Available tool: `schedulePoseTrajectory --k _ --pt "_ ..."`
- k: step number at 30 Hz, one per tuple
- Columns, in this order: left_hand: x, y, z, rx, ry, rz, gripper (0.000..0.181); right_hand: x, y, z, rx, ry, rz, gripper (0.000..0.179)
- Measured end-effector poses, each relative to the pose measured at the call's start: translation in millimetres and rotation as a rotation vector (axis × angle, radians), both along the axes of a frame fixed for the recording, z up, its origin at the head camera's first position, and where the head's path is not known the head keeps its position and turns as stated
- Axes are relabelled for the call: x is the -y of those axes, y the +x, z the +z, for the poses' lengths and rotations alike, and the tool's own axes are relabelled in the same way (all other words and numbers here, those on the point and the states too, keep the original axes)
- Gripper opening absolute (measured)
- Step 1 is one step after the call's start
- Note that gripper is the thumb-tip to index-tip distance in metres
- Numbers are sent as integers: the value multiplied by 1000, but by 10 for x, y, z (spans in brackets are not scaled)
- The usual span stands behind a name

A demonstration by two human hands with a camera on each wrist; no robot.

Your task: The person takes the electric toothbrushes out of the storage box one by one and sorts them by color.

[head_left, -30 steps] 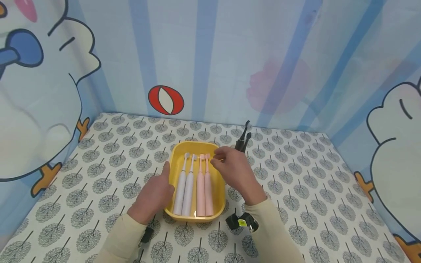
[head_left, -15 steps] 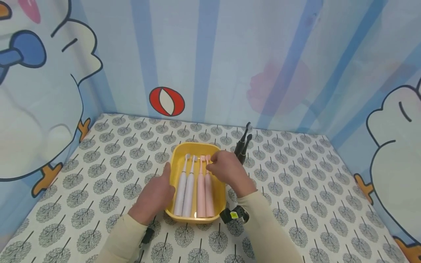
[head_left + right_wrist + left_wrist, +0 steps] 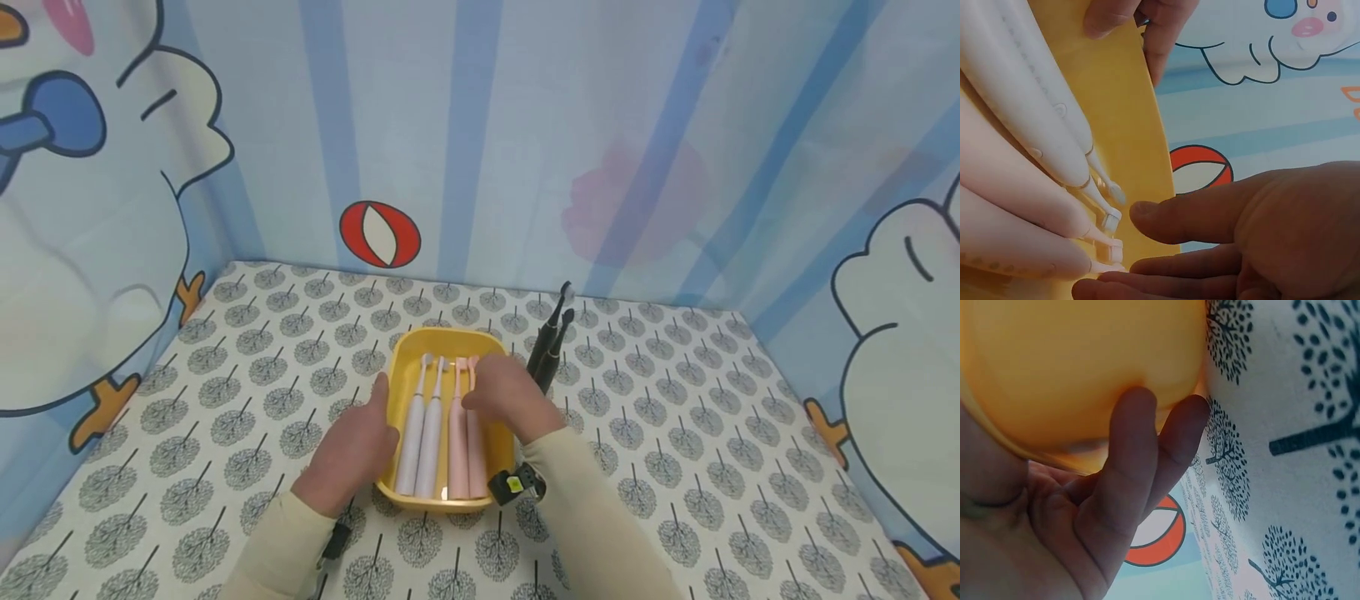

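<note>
A yellow tray (image 3: 420, 502) holds two white electric toothbrushes (image 3: 410, 446) on its left and two pink electric toothbrushes (image 3: 457, 454) on its right, heads toward the back. My left hand (image 3: 352, 450) grips the tray's left wall; in the left wrist view its fingers (image 3: 1135, 437) press the yellow outside and the thumb goes over the rim. Above the pink brushes' upper parts is my right hand (image 3: 512, 396). The right wrist view shows its thumb (image 3: 1179, 219) apart from the fingers, beside the pink brush heads (image 3: 1116, 251), with nothing pinched. It partly hides the rightmost pink brush.
Two black electric toothbrushes (image 3: 543, 343) lie right of the tray, partly behind my right hand. A tree-patterned cloth (image 3: 667, 417) covers the table. Behind stands a striped blue curtain (image 3: 510, 167) with cartoon figures.
My right hand has moved left and toward me, from the tray's right rim to over the pink toothbrushes. More of the black toothbrushes now shows. The left hand and tray stay put.
</note>
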State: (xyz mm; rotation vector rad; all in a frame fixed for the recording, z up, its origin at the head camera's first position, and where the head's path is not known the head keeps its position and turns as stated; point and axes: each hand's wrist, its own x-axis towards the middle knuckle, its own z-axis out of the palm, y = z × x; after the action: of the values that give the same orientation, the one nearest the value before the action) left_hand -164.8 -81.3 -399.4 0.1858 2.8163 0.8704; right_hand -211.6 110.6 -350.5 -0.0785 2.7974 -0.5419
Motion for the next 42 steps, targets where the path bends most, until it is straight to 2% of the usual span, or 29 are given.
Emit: schedulePoseTrajectory --k 8,12,22,29,42 --pt "-20 13 14 12 -8 1 78 78 1 -50 66 39 -30 8" --pt "-16 -1 21 14 -18 2 77 100 -16 -71 62 85 2 4" --pt "-22 -8 28 47 -12 14 77 125 -40 -115 55 100 35 5" --pt "-30 -5 28 61 -16 22 77 139 -77 -142 17 144 97 6" --pt "-35 -20 23 68 -19 21 77 168 -131 -227 -40 237 129 12"
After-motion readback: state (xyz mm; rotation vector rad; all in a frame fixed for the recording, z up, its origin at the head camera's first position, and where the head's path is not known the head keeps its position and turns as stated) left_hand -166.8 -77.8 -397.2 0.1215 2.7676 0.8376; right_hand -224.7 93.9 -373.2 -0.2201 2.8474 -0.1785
